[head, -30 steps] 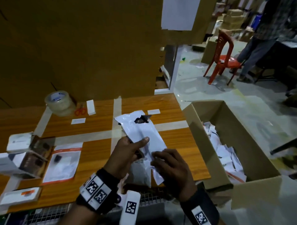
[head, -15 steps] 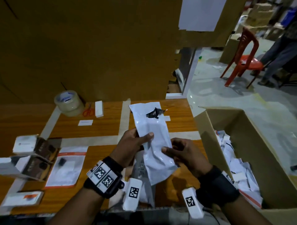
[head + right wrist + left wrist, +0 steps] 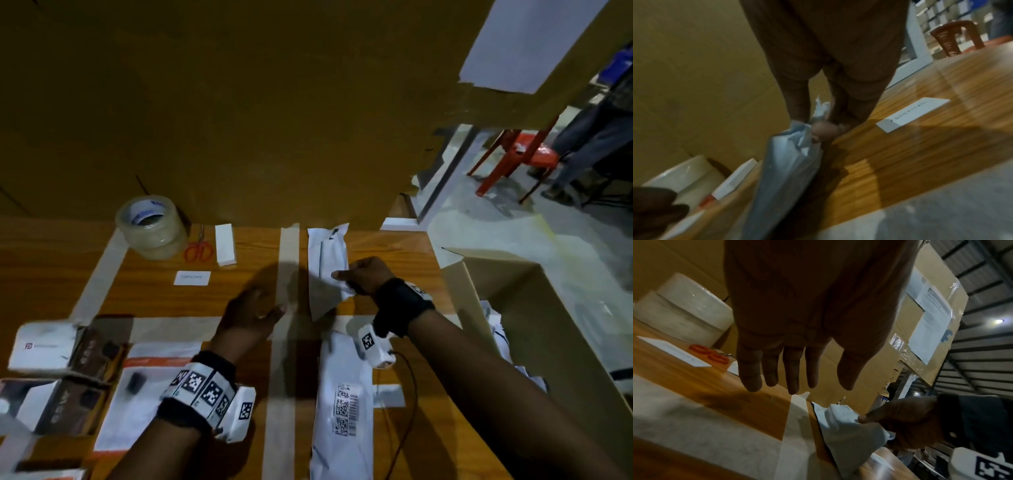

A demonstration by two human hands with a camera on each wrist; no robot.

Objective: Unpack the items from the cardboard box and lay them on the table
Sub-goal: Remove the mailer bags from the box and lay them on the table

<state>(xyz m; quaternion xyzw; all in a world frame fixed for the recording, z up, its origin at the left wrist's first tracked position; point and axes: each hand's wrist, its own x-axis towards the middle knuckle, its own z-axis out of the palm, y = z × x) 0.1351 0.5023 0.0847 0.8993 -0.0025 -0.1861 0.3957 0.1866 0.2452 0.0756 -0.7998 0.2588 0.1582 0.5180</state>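
White plastic, crumpled at one edge, is pinched in the right hand (image 3: 364, 275): the grip's thumb and fingers close on the pouch (image 3: 327, 265) partway along its right side. The left hand (image 3: 251, 317) hangs flat, fingers straight and slightly spread, holding nothing, just left of the pouch.

Half a second ago both hands held the pouch up over the desk's near edge; now the left has let go and the pouch has gone to the far part of the desk (image 3: 239, 270), beyond where it was. Its far end lies by the cardboard wall (image 3: 239, 120). Whether the near end rests flat cannot be told.

The pouch's long axis runs away from the person, near end to far end, parallel to the tape strip (image 3: 288, 260) just left of it. A dark mark sits at its far end.

Near of the pouch lies a second pouch (image 3: 344, 404) with barcodes. Right of the pouch stands the box (image 3: 534, 308), open, with white packets inside. Left of the pouch: a card (image 3: 191, 278), scissors (image 3: 198, 251), a tape roll (image 3: 150, 226).
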